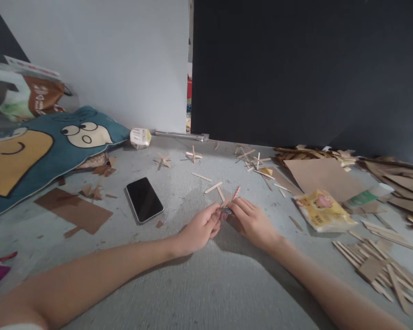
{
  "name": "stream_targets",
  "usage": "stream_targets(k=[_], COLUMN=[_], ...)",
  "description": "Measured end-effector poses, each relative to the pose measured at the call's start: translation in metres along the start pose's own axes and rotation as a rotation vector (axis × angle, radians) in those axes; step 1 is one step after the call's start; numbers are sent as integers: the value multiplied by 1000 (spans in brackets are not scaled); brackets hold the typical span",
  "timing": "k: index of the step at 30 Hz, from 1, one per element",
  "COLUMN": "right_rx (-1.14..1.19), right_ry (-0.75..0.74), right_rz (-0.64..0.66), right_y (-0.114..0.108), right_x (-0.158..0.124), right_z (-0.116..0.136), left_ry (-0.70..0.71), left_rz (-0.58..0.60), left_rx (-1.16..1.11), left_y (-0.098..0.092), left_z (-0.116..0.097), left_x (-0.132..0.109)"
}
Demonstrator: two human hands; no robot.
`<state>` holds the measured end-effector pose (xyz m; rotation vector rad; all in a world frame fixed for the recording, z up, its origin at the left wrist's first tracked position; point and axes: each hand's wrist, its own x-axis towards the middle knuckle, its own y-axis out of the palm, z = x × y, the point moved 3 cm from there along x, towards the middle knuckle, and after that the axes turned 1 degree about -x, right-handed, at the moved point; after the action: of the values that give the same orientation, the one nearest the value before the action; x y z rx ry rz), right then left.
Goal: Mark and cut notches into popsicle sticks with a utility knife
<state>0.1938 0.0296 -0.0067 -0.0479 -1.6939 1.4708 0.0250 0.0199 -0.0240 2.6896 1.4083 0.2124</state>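
My left hand (202, 225) and my right hand (253, 221) meet low over the grey table, fingertips almost touching. The left one is closed in a pinch on a thin wooden stick (226, 200). From the closed fingers of my right hand sticks up a slim red-and-white striped thing (237, 191). A small dark, shiny piece (228, 211) shows between the hands; fingers cover much of it, so its kind is unclear. Just beyond lie loose wooden sticks (213, 187). Farther back are crossed-stick pieces (193, 155), (163, 160) and a stick cluster (256, 161).
A phone (144, 200) lies left of my hands, near torn brown cardboard (76, 208) and a blue cushion (99, 128). To the right are a yellow packet (324, 211), a cardboard sheet (316, 174) and a stick pile (378, 266). A black panel (306, 68) stands behind.
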Motion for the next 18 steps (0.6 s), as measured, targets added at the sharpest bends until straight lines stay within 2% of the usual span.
stream_targets(k=[6, 12, 18], right_rx=[-45, -90, -100], right_ry=[1, -10, -16], right_rz=[6, 7, -31], right_y=[5, 7, 7], right_x=[-1, 1, 3], right_z=[-6, -1, 2], left_ry=[-19, -38, -46], left_rz=[-18, 20, -5], left_rx=[-17, 17, -11], left_y=[1, -2, -1], left_z=[-6, 1, 1], left_x=[-1, 2, 2])
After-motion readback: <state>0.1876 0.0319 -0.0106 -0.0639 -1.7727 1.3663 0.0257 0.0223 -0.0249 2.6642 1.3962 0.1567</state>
